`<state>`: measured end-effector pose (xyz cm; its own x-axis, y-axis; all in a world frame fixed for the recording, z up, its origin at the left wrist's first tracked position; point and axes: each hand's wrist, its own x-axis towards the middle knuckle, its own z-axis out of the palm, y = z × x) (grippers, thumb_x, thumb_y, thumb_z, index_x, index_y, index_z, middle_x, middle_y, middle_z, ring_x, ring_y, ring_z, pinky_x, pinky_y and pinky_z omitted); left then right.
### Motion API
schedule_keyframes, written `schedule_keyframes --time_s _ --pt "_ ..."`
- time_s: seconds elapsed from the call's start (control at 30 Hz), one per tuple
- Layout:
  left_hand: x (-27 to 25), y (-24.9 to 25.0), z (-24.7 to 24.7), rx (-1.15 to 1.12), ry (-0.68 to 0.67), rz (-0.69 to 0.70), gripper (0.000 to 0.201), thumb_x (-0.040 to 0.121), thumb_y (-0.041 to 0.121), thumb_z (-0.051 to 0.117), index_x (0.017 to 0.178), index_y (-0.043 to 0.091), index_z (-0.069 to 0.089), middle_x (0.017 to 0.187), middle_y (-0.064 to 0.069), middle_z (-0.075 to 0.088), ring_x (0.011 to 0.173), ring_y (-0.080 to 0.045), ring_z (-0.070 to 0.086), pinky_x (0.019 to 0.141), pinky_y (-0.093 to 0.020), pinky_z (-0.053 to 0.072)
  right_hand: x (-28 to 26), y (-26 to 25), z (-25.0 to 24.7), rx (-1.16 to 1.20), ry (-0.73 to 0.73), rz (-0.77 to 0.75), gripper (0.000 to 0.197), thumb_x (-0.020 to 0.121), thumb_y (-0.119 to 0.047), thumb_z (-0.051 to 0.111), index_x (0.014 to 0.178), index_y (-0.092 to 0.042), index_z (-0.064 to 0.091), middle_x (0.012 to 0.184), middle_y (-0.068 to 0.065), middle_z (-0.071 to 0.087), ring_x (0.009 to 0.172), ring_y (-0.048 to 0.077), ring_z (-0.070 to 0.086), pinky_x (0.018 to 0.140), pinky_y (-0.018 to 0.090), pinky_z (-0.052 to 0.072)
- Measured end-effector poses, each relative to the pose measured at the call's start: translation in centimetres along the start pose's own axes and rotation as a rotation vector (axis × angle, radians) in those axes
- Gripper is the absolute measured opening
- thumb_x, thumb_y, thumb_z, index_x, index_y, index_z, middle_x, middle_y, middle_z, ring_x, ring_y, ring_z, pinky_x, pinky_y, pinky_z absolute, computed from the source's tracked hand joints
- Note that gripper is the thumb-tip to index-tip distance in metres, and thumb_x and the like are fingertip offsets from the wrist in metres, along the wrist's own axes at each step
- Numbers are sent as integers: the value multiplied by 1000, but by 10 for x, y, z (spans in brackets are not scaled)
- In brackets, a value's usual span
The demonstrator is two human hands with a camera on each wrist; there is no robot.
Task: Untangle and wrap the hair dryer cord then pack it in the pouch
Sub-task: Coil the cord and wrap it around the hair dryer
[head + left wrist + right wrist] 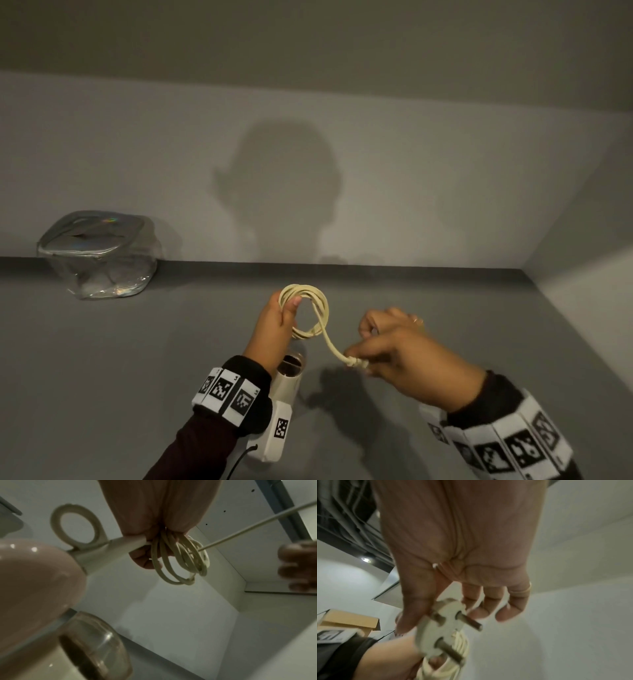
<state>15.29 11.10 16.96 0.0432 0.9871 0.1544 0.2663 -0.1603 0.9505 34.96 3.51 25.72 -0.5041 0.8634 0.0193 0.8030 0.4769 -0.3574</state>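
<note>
grey walls [411, 154] are closing in the back and right | grey desk [102, 377] is lying matte, shadowed | clear pouch [99, 255] is sitting at the back left edge | hair dryer [286, 383] and coiled cord [305, 317] are being gripped by the left hand [274, 325] above mid desk | right hand [394, 353] is pinching the plug [443, 628]

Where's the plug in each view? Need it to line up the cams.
Head: plug lower centre, pinched by the right hand.
Left wrist: not in the picture; only the taut cord runs off upper right.
Right wrist: plug lower centre, pins toward camera.
Shared landmark: coiled cord loops.
</note>
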Motion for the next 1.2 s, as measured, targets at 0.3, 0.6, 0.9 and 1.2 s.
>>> schedule_keyframes --time_s 0.3,0.6,0.9,1.2 --pt "-8 5 13 -102 -49 63 37 92 30 45 123 45 31 70 5 50 59 -7 50 60 -24 45 8 18 -58 -143 565 56 20 76 -50 54 88 -37 63 77 -19 50 82 6 41 71 31 20" --pt "-13 0 10 -3 -108 87 21 95 32 34 100 27 54 72 4 50 66 -10 50 64 -22 45 38 66 2 284 929 361 12 84 -12 61 91 -6 69 85 3 54 74 17 54 69 5 37" --pt "-11 -1 14 -77 -76 86 19 96 29 35 93 35 53 69 5 50 62 -8 49 59 -17 44 73 38 79 1359 556 615 12 85 -6 57 81 -6 68 58 -6 70 61 7 65 63 15 53" --pt "-8 2 14 -46 -61 78 17 95 28 36 92 36 50 92 2 65 85 -11 64 69 -19 53 67 14 78 1775 210 543 30 93 -16 32 94 -8 61 80 9 69 76 20 63 72 33 45"
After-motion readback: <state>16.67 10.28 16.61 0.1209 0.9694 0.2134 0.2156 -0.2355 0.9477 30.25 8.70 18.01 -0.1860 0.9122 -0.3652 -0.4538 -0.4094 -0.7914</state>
